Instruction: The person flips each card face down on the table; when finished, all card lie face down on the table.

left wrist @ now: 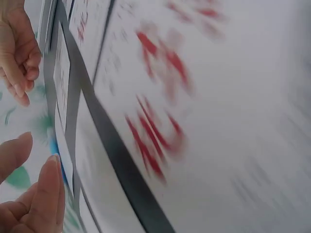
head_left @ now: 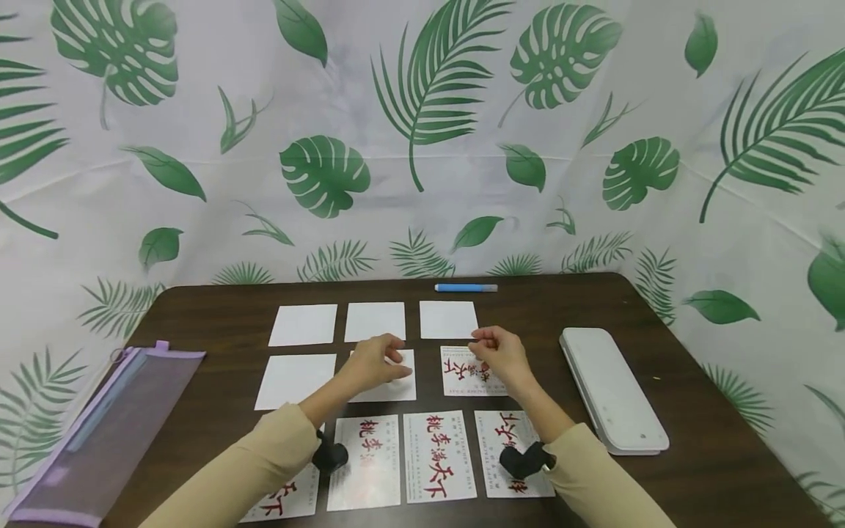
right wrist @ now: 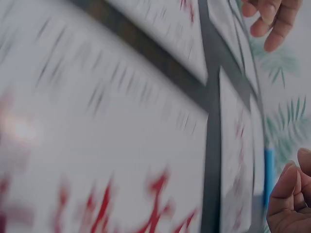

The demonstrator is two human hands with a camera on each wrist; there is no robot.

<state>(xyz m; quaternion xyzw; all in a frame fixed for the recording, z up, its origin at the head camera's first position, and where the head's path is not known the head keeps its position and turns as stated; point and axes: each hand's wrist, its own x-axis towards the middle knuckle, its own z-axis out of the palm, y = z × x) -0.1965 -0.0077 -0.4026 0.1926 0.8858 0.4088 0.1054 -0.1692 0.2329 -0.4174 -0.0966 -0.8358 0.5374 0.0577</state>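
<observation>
My left hand (head_left: 386,359) hovers over a blank white card (head_left: 399,389) in the middle row, fingers loosely bent and holding nothing. In the left wrist view its fingers (left wrist: 46,194) are nearly straight with nothing between them. My right hand (head_left: 485,343) hangs over the top edge of a card printed with red characters (head_left: 460,378). Its fingers (right wrist: 289,194) are loosely curled and I see nothing in them. Several more red-printed cards (head_left: 439,455) lie in the front row. Both wrist views are blurred.
Three blank cards (head_left: 375,321) form the back row, and another (head_left: 295,380) lies left of my left hand. A blue pen (head_left: 465,287) lies near the far edge. A white laminator (head_left: 610,389) sits at the right and a purple mesh pouch (head_left: 99,433) at the left.
</observation>
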